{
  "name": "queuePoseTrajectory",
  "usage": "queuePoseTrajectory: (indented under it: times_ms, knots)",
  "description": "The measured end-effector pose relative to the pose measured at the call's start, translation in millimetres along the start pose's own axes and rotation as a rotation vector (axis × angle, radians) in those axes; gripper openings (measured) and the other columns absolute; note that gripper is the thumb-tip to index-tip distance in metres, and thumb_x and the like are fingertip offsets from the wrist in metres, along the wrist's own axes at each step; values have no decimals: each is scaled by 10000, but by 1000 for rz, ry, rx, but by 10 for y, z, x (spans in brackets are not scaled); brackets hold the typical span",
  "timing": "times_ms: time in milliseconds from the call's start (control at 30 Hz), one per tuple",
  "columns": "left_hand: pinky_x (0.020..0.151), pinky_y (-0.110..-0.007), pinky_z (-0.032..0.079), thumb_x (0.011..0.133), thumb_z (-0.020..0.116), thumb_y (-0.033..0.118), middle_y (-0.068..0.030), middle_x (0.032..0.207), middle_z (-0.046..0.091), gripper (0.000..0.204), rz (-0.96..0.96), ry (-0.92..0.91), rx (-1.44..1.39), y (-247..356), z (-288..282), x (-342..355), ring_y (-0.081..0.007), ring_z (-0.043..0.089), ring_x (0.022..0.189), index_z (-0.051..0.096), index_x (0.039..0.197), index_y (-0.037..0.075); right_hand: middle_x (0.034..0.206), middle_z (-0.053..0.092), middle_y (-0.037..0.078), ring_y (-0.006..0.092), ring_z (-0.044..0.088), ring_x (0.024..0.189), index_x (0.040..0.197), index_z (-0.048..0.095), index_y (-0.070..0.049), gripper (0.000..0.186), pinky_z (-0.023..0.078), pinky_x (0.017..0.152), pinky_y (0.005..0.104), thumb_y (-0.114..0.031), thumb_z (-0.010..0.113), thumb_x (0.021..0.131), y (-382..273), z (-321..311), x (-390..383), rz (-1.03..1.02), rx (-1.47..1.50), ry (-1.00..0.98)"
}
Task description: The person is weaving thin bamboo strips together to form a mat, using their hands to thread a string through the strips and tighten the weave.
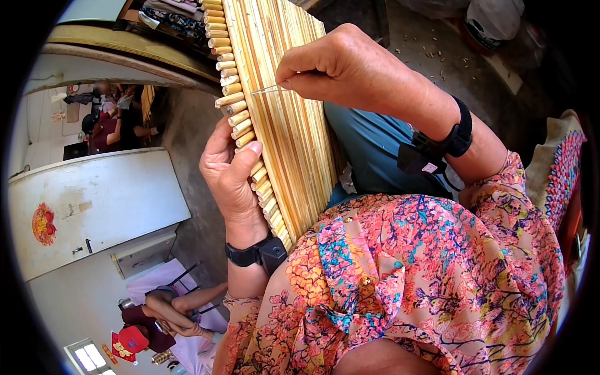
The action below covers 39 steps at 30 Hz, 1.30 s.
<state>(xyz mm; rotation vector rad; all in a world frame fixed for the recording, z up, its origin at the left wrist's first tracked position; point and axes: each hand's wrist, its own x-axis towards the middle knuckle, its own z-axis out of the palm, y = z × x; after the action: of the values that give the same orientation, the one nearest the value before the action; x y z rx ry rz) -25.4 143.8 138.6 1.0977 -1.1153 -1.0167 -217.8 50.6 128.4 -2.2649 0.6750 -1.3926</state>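
Note:
A mat of pale straw-coloured stalks (291, 156) lies slanted across my lap, with several round cut ends sticking out along its left edge. My left hand (228, 172) grips that edge, thumb on the stalk ends, fingers curled round toward the underside. Above it, my right hand (322, 69) pinches a thin metal needle-like tool (265, 90), its point against the stalks near the left edge. Whether a thread runs from it is too small to tell. Black straps with small boxes are on both my wrists.
Other people (106, 131) are busy beyond a doorway at upper left; another person (159, 331) sits at lower left. A white door panel (125, 194) stands left. Small cut bits lie on the floor (425, 47) near a bagged bucket (494, 19). A patterned woven seat cover (562, 169) is at right.

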Motion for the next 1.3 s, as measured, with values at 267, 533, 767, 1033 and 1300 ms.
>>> queuePoseTrajectory:
  times_ms: [267,533,767,1033,1300]
  knots:
    - [908,-293,420,671,624,54,-144,1065,606,510,0,2,-7,-17,-11,9,-186,586,958,534,1152,-92,635,604,135,241,621,561,820,657,-26,69,474,517,285,-79,629,785,3,-28,17,-32,-4,-60]
    - [910,-288,411,672,620,51,-130,1062,603,494,2,-9,-7,-14,-12,11,-184,580,969,542,1138,-92,583,581,118,278,593,543,739,657,-65,68,463,506,342,-124,625,743,53,-48,74,-133,-65,-42]
    - [914,-291,411,674,613,15,-121,1062,601,472,-7,-14,-27,-8,0,6,-178,575,975,548,1130,-90,586,496,75,228,519,497,706,466,-26,131,427,470,310,-41,534,818,127,-270,329,-515,-48,-220]
    - [918,-297,414,667,618,-14,-133,1113,584,450,11,-16,-56,1,51,-15,-184,565,1006,564,1106,-94,715,587,102,268,596,624,849,623,-21,97,470,548,319,-57,647,762,171,-245,391,-504,-107,-293]
    - [924,-298,411,670,613,-32,-142,1152,565,420,5,-9,-145,-10,71,0,-181,559,1018,576,1084,-92,709,616,121,287,607,637,831,644,-48,75,478,571,339,-91,637,770,153,-262,449,-488,-87,-336]
